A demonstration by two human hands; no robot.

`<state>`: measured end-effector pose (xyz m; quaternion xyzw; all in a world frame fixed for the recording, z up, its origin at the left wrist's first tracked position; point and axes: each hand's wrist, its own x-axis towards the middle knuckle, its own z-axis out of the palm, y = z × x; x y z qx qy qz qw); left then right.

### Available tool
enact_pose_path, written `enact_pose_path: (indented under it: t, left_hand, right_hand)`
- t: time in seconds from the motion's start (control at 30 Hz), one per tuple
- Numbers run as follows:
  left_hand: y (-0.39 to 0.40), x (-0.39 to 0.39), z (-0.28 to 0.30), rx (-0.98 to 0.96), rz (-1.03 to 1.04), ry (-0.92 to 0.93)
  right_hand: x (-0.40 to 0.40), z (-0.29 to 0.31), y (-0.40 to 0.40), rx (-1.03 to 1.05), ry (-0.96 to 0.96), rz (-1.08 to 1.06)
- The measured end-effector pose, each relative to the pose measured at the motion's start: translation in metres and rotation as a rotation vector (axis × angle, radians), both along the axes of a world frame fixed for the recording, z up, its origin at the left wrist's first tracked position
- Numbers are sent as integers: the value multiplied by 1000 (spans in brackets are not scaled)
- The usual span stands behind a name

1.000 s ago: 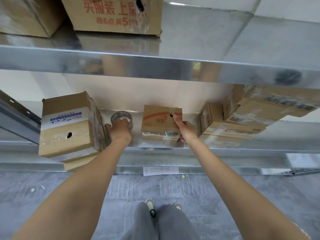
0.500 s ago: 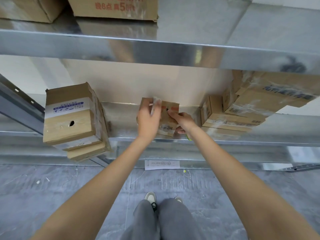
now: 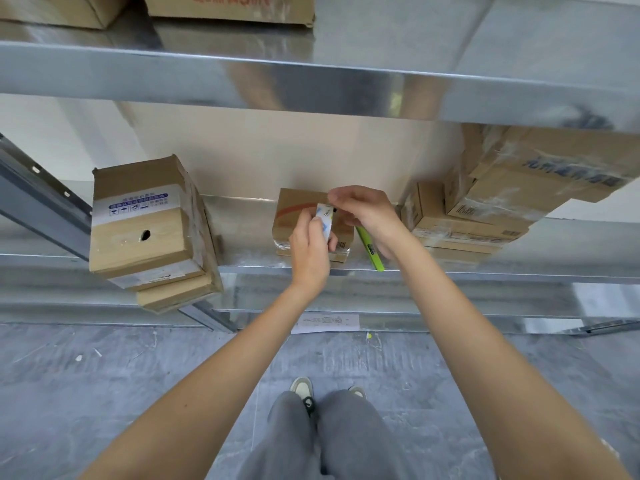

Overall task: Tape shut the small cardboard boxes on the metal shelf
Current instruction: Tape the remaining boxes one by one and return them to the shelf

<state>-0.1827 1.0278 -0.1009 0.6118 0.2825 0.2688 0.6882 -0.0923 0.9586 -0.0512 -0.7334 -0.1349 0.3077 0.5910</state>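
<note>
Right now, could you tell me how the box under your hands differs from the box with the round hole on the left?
The small box with the red arc sits between both hands, partly covered by them; the box with the hole is untouched. The small box is smaller and lies on the shelf itself; the box with the hole sits on another carton and overhangs the shelf edge. Its label is blue and white; the small box shows a red curve. Both are brown cardboard.

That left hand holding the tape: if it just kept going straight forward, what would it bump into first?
Most likely the small cardboard box right behind the left hand and its tape roll, though the gap between them is hard to judge.
</note>
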Motion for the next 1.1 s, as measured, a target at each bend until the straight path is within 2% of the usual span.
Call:
enact_pose_path:
  t: [0.2,0.47,0.6,0.73,0.83,0.93,1.1]
  left_hand:
    - [-4,-4,1,14,-8,15]
    - [-10,-9,8,101,-106,-42]
    - [-13,-19,1,44,-169,4]
    - [-17,-23,-5,-137,-209,97]
    - [-18,-25,-5,-94,-267,131]
    - [-19,-34,-4,-58,-366,60]
    - [-18,-41,-12,-61,-340,133]
  right_hand:
    - [3,6,-2,-39,-11,14]
    - [3,5,-2,76,-73,-88]
    - [1,7,-3,71,-154,-94]
    - [7,17,-5,125,-198,-86]
    - [11,23,-5,133,-218,-67]
    - [19,24,-6,128,-213,-131]
    - [22,14,-5,99,-228,-91]
